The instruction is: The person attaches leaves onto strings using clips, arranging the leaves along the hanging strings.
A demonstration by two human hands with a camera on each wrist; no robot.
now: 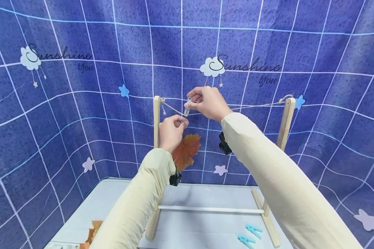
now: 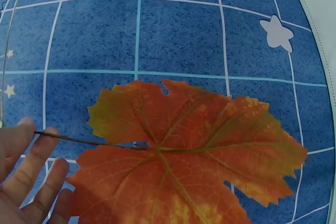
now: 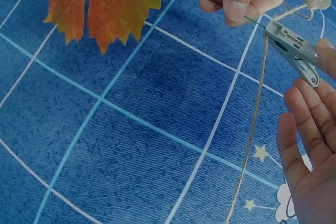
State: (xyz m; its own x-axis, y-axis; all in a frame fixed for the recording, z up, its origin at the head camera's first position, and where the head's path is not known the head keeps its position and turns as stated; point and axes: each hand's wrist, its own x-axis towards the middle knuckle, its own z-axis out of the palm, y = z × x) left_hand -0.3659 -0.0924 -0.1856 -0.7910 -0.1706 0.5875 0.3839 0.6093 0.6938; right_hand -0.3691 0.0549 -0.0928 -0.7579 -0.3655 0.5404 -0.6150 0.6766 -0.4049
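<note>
My left hand point(image 1: 170, 131) pinches the dark stem point(image 2: 89, 141) of an orange maple-like leaf point(image 2: 189, 129), which hangs below the fingers in the head view. Just above it, my right hand point(image 1: 210, 102) grips a pale grey clothespin point(image 3: 291, 51) between thumb and fingers. In the right wrist view the clothespin's tip lies at the twine point(image 3: 257, 108), with the stem's upper end right beside that tip. The twine dips here, near the left post of a wooden frame.
The frame's left post point(image 1: 156, 121), right post point(image 1: 286, 121) and white crossbar point(image 1: 212, 209) stand on a white table point(image 1: 202, 231). Two blue clothespins point(image 1: 254, 229) lie at lower right. More autumn leaves point(image 1: 93, 231) lie at lower left. A blue checked curtain point(image 1: 112, 48) hangs behind.
</note>
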